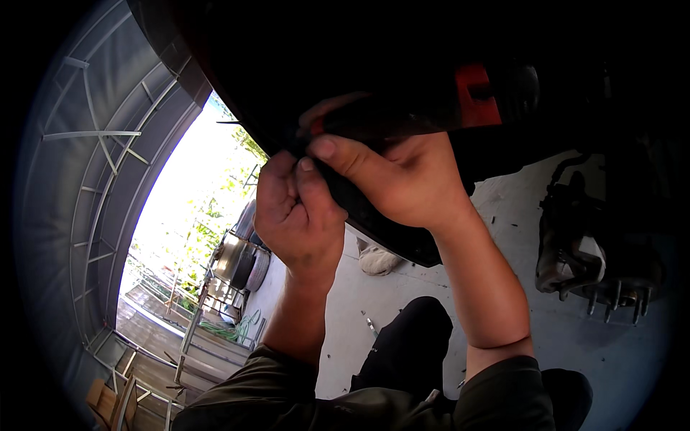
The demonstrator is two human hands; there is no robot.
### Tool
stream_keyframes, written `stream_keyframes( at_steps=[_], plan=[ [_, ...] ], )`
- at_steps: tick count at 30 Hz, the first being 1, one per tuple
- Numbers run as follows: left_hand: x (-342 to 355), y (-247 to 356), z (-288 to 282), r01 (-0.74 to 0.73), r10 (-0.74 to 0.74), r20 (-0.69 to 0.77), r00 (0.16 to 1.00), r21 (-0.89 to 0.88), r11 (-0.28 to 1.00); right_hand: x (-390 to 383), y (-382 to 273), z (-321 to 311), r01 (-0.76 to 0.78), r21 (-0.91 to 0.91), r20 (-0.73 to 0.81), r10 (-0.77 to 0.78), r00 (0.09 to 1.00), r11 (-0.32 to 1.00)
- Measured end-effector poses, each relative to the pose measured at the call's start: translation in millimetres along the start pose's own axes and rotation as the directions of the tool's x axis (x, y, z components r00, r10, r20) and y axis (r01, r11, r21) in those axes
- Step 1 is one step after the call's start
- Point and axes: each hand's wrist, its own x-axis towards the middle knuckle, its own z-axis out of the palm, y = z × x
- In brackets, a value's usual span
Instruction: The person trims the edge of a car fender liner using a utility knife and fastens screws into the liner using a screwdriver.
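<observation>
The left hand (298, 215) is curled into a closed fist and the right hand (392, 179) pinches with thumb and fingers, both gripping the lower edge of the black wheel-arch liner (381, 230) that hangs overhead in the middle of the view. To the right, well apart, sits the bare wheel hub (611, 276) with its studs; at far left, stacked tyres (248, 262) stand on the concrete floor (517, 215)
</observation>
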Motion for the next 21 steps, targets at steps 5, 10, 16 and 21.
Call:
stream_keyframes(
  at_steps=[5, 10, 16, 21],
  plan=[
    [2, -1, 0, -0.118, 0.117, 0.014, 0.993, 0.119, 0.986, -3, -8, 12, 0.025, -0.027, -0.095, -0.027, 0.995, 0.999],
    [2, -1, 2, -0.138, 0.138, 0.020, 0.990, -0.008, 0.990, -1, -16, 14, -0.092, -0.070, -0.090, 0.085, 0.992, 0.993],
    [3, -4, 0, -0.143, 0.142, 0.040, 0.989, 0.033, 0.989, -1, -11, 10, -0.073, -0.140, -0.048, 0.067, 0.997, 0.987],
    [-2, 3, 1, 0.097, -0.094, 0.029, 0.995, -0.101, 0.990, -5, 7, -2, 0.018, 0.025, -0.044, -0.017, 0.999, 1.000]
  ],
)
